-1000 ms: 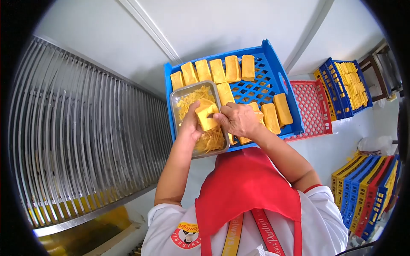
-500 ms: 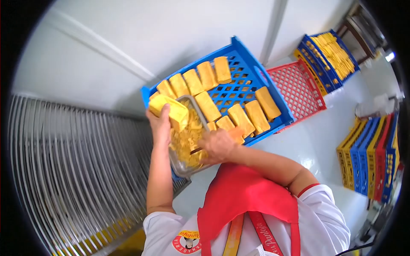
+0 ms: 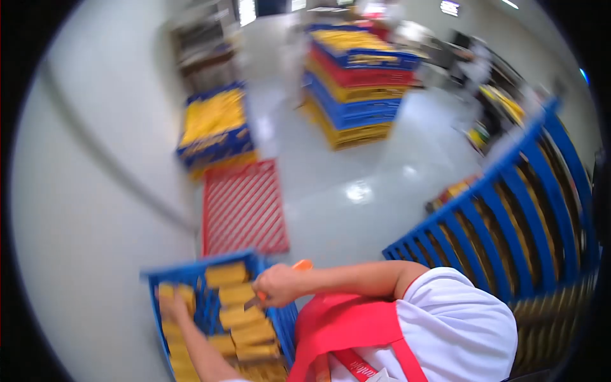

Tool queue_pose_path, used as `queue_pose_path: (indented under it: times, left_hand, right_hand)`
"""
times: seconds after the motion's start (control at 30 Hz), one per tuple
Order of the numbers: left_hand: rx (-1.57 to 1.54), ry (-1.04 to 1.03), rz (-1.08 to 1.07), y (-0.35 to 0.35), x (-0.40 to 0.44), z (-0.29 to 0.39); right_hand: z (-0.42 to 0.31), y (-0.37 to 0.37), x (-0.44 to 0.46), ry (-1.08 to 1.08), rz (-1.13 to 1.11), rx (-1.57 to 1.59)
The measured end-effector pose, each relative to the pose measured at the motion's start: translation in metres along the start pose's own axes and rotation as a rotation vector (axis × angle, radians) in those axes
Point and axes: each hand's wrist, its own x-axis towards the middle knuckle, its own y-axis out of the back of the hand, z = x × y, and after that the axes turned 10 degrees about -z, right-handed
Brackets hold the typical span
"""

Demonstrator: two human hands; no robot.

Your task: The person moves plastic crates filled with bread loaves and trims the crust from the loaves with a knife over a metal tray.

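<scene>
Knife with an orange handle is gripped in the right hand, its blade angled toward the left-hand side. The left hand touches a yellow block; blur hides whether its fingers close on it. Below both hands, a blue plastic crate carries more yellow blocks, some just beside the blade. Beyond the right hand lies a red lattice crate; well to its right stands a blue slatted panel. Farther ahead stands a multicoloured crate stack.
</scene>
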Motion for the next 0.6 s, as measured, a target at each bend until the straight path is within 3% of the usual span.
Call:
queue_pose_path:
  times: [0.03,0.1,0.23,0.33,0.47,0.6]
  left_hand:
    - [0.169,0.151,0.026,0.008,-0.018,0.026]
    - [0.116,0.221,-0.164,-0.008,0.036,-0.009]
    - [0.331,0.211,-0.205,-0.005,0.053,0.010]
    - [0.441,0.139,-0.237,-0.005,0.062,0.016]
    - [0.580,-0.008,-0.304,0.001,0.064,0.008]
    - [0.697,-0.285,-0.395,0.004,0.048,-0.009]
  right_hand:
    - [0.014,0.004,-0.011,-0.086,0.094,-0.020]
    - [0.036,0.011,-0.031,-0.153,0.141,-0.008]
    - [0.055,0.033,-0.095,-0.244,0.342,0.143]
    - [0.061,0.046,-0.150,-0.414,0.452,0.284]
    - [0.069,0.068,-0.215,-0.461,0.842,0.254]
    - [0.055,0.086,-0.233,-0.520,0.912,0.175]
